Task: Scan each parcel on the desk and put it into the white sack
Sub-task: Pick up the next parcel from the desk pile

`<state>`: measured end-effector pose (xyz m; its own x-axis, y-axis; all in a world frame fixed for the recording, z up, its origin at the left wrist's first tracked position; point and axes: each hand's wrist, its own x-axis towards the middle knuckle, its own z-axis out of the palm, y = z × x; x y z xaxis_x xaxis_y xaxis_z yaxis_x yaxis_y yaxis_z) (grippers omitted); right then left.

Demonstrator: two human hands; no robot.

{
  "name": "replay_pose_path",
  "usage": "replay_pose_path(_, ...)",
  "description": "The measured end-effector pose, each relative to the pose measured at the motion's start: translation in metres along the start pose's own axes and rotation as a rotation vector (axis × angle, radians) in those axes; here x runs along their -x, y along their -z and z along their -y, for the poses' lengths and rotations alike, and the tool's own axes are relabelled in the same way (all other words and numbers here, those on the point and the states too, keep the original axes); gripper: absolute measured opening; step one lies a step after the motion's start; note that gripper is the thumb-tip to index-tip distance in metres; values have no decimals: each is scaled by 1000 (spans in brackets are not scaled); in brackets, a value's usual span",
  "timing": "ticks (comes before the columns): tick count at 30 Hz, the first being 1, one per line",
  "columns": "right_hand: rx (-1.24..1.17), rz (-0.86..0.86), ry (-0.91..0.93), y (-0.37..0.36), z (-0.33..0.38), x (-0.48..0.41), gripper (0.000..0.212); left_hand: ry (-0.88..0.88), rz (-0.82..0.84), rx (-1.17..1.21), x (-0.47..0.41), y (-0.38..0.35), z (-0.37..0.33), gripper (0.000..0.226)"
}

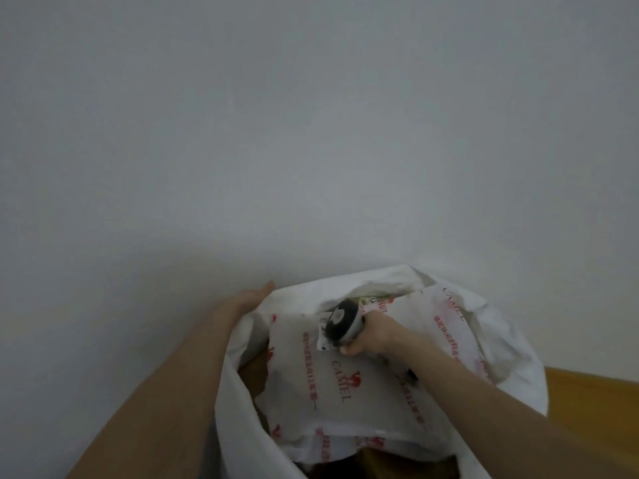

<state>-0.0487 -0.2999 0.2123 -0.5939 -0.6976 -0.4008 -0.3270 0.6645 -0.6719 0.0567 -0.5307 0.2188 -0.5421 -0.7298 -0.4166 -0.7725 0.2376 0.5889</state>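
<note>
The white sack (511, 361) stands open at the bottom of the head view. Inside it lie white parcels printed with red text and "CAMEL": one in front (345, 392) and another behind it at the right (439, 316). My right hand (370, 335) reaches into the sack mouth, closed around a black and grey handheld scanner (340, 321) that rests over the front parcel. My left hand (250, 299) lies along the sack's left rim at its outer side, fingers extended against the fabric; whether it grips the rim is hidden.
A plain white wall (311, 133) fills most of the view right behind the sack. A strip of wooden surface (594, 402) shows at the right. Brown items (254, 375) lie deeper in the sack.
</note>
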Motion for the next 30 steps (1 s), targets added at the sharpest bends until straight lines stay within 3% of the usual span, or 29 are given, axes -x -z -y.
replay_pose_path(2, -10, -19, -4, -4, 2, -7, 54, -49, 26, 105, -10, -3, 1, 53)
replay_pose_path(6, -25, -19, -19, -9, 7, -17, 52, -269, -220, 345, -23, 24, -9, 32)
replay_pose_path(8, -33, -16, -25, -11, 7, -20, 51, -418, -250, 255, -14, 39, -19, 21)
replay_pose_path(10, -34, -20, -14, -13, 7, -22, 50, -496, -102, 105, 1, 43, -28, 30)
replay_pose_path(13, -92, -56, 5, -6, 8, -22, 48, -363, 127, -125, 10, 43, -41, 49)
replay_pose_path(18, -148, -145, -7, 46, 2, -11, 34, -459, -128, -360, -14, 1, -89, 47)
replay_pose_path(20, -119, -195, -20, 60, -9, -7, 31, -466, -65, -426, -30, -24, -107, 49)
replay_pose_path(25, -40, -57, -44, 49, -37, -1, 35, -403, 100, -546, -62, -84, -123, 60)
replay_pose_path(27, -35, -57, -44, 41, -41, -6, 38, -439, 69, -467, -67, -95, -121, 49)
replay_pose_path(30, -75, -80, -68, 38, -45, -13, 37, -551, -132, -141, -59, -76, -132, 26)
